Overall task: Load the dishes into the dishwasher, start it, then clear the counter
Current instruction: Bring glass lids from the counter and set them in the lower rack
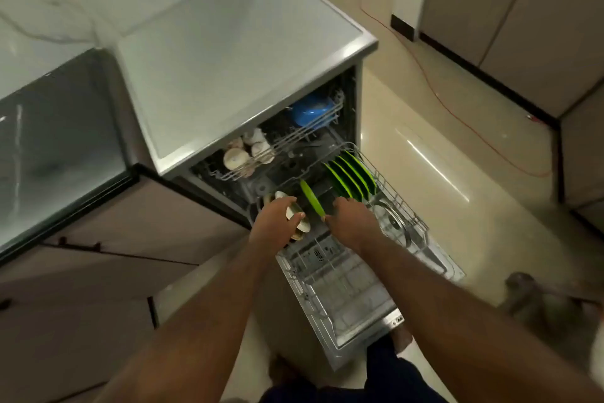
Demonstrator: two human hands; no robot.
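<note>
**Inspector:** Condition of the dishwasher?

**Assistant:** Its door is folded down flat towards the near side. The lower rack is pulled out over the door. The upper rack is partly out and carries pale cups on the left and a blue bowl at the far right.

**Inspector:** The hands?

**Assistant:** The left hand is over the left end of the lower rack, with fingers and thumb curled round a few pale dishes. How many dishes it holds cannot be told. The right hand is just to its right and pinches the near edge of a single green plate. That plate stands on edge in the lower rack, between the two hands.

**Inspector:** Other contents of the lower rack?

**Assistant:** A row of green plates stands on edge at the far right, apart from the held one. A glass lid leans at the right side, just beside the right hand. The near half of the rack shows bare wire.
</note>
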